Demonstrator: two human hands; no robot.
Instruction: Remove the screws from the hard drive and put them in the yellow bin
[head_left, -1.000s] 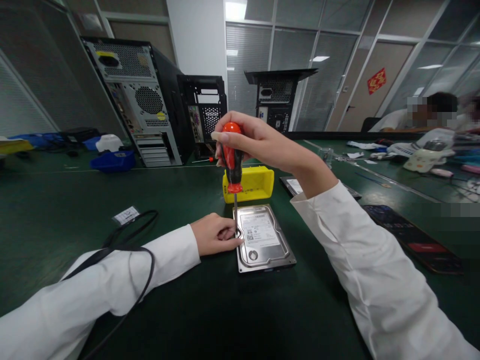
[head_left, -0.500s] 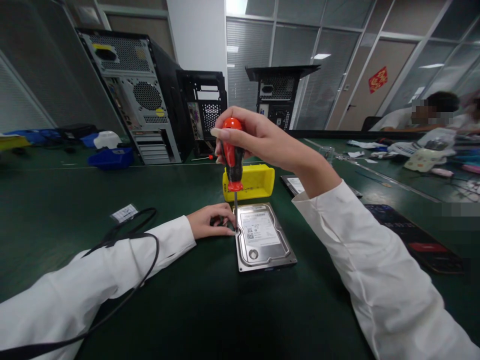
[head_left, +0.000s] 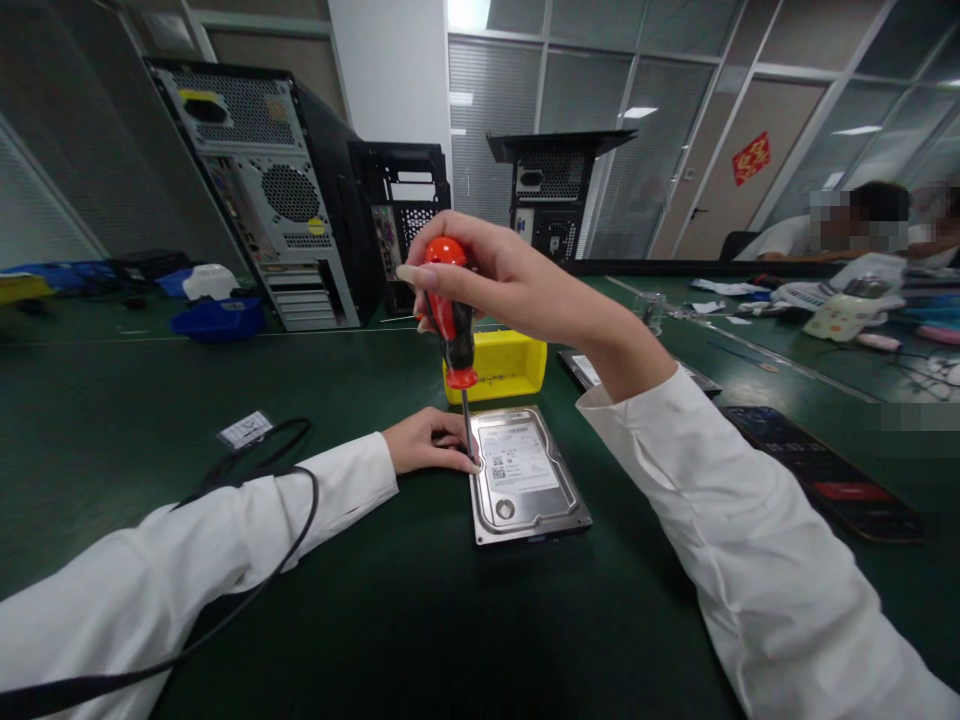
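Note:
A silver hard drive [head_left: 525,500] with a white label lies flat on the dark green table. My right hand [head_left: 480,265] is wrapped round the handle of a red and black screwdriver [head_left: 459,350], above the drive. Its shaft points down, leaning slightly, with the tip at the drive's left edge. Beside that tip, my left hand [head_left: 431,442] has its fingers curled, and the thumb touches the edge of the drive. What the left fingers pinch, if anything, is hidden. Just behind the drive stands a yellow bin [head_left: 517,365] with small dark bits in it.
Computer cases [head_left: 292,200] stand at the back. Another drive [head_left: 577,368] lies partly behind my right wrist, and a phone [head_left: 825,470] lies to the right. A black cable [head_left: 311,510] crosses my left sleeve. A blue bin [head_left: 217,318] sits far left; a person [head_left: 810,235] is at far right.
The screwdriver's handle has tipped to the left with my right hand, so the shaft leans more. My left fingers have drawn in closer around the tip.

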